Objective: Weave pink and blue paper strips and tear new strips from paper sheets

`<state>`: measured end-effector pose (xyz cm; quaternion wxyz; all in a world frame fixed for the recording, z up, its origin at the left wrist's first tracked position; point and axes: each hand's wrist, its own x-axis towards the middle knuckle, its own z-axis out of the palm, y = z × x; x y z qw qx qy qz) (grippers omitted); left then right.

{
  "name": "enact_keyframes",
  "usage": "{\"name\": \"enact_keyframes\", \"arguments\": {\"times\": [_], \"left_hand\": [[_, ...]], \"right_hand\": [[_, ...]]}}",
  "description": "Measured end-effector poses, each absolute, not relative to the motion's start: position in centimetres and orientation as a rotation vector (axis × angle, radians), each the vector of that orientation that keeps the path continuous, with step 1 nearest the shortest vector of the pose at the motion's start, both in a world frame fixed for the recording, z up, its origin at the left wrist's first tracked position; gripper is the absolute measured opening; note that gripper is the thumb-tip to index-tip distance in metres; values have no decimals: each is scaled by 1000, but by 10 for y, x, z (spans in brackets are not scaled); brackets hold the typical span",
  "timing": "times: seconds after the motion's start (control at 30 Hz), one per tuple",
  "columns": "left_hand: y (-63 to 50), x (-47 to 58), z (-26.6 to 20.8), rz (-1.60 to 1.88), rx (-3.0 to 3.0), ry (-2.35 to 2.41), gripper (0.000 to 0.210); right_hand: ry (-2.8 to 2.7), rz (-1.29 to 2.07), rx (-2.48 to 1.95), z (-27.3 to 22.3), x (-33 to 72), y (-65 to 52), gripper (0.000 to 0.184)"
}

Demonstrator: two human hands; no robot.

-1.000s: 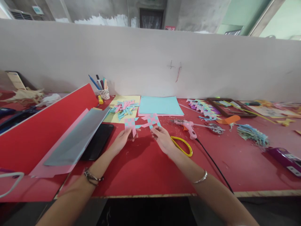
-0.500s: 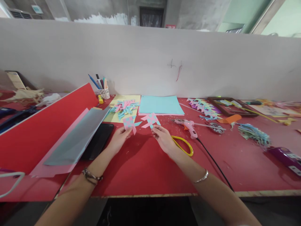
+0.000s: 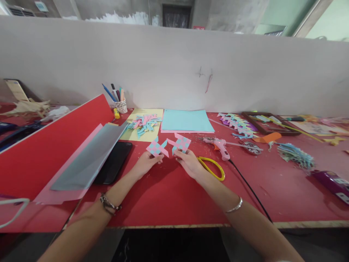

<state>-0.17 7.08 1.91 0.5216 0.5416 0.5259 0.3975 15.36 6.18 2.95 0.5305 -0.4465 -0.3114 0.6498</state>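
Pinched in my left hand (image 3: 147, 163) is a woven paper fish (image 3: 156, 148) in pink and light blue checks, with pointed strip ends. My right hand (image 3: 188, 162) grips a second woven paper piece (image 3: 181, 143) of the same colours by its lower edge. Both pieces are held up side by side above the red table (image 3: 160, 196), their pointed ends close together at the middle. The yellow scissors handles (image 3: 214, 169) lie just right of my right hand, partly hidden by it.
Behind my hands are a heap of paper strips (image 3: 144, 123) and blue paper sheets (image 3: 188, 121). A pink glue gun (image 3: 220, 147) with a cord lies to the right. Left of me are a black tablet (image 3: 116, 163), grey and pink sheets (image 3: 87, 160) and a pen cup (image 3: 120, 106).
Both woven pieces have turned and come closer together. My left hand has shifted slightly right, and both pieces now tilt so that their checked faces show more fully.
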Motion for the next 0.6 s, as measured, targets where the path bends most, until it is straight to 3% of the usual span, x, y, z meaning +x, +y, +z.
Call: {"name": "enact_keyframes", "arguments": {"times": [0.6], "left_hand": [[67,0,23,930,1339,1229,20]], "right_hand": [[-828,1553,-1012,22,155,64,24]]}}
